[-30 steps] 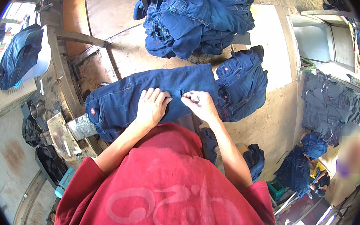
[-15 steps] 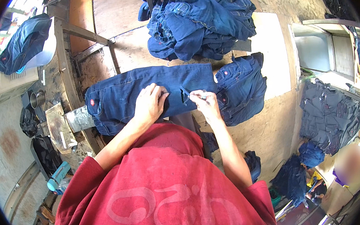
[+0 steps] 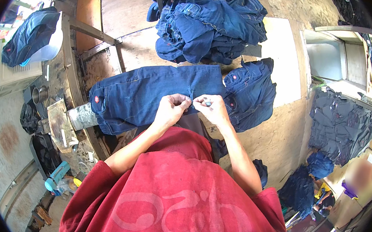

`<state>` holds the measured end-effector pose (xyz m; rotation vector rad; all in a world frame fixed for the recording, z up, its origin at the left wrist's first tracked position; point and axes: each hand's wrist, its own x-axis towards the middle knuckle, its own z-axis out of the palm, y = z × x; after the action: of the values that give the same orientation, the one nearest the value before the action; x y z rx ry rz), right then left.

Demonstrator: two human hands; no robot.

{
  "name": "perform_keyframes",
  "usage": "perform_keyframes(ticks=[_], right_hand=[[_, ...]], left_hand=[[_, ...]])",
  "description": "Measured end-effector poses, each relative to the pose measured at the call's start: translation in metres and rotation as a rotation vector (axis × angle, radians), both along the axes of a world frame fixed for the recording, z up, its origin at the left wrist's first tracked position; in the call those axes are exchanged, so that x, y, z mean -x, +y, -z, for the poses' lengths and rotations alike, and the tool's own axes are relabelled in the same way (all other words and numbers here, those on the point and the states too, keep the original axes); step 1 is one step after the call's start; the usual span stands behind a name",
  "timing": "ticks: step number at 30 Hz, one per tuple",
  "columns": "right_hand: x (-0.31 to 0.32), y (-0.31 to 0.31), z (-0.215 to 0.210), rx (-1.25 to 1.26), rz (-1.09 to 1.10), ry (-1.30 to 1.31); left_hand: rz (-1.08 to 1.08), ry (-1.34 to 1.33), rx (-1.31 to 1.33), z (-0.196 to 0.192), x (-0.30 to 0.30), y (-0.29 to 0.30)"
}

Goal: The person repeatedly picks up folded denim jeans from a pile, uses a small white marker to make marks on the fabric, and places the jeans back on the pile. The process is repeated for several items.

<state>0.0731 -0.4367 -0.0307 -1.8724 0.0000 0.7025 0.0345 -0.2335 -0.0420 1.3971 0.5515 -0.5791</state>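
Note:
Blue denim jeans (image 3: 148, 85) lie stretched over a pale round post (image 3: 83, 117), with a small red round label near the left end. Close to their right end is a frayed slit. My left hand (image 3: 172, 109) pinches the cloth at the near end of this slit. Right beside it, fingertips almost touching, my right hand (image 3: 214, 110) is closed in a pinch at the same spot. Something small and greyish shows at its fingers, too small to name. What lies between the fingertips is hidden.
A folded denim piece (image 3: 250, 95) lies just right of the jeans. Beyond stands a large denim pile (image 3: 208, 24). Dark grey garments (image 3: 344, 122) are heaped at the right. At the left are a wooden frame (image 3: 72, 65), a metal cup (image 3: 40, 95) and a turquoise object (image 3: 57, 176).
My left hand has moved right and nearer, from lying on the jeans to pinching beside my right hand. The slit, which gaped before, is now drawn narrow.

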Motion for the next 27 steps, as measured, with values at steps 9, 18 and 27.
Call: perform_keyframes(ticks=[9,18,27], right_hand=[[0.006,0.007,0.008,0.009,0.262,0.094],[0.004,0.003,0.002,0.0,-0.016,-0.001],[0.015,0.006,0.018,-0.318,0.406,0.452]], left_hand=[[-0.07,0.017,0.068,0.004,0.008,-0.005],[-0.07,-0.006,0.203,0.008,0.011,-0.002],[-0.071,0.057,0.226,0.006,0.016,0.002]])
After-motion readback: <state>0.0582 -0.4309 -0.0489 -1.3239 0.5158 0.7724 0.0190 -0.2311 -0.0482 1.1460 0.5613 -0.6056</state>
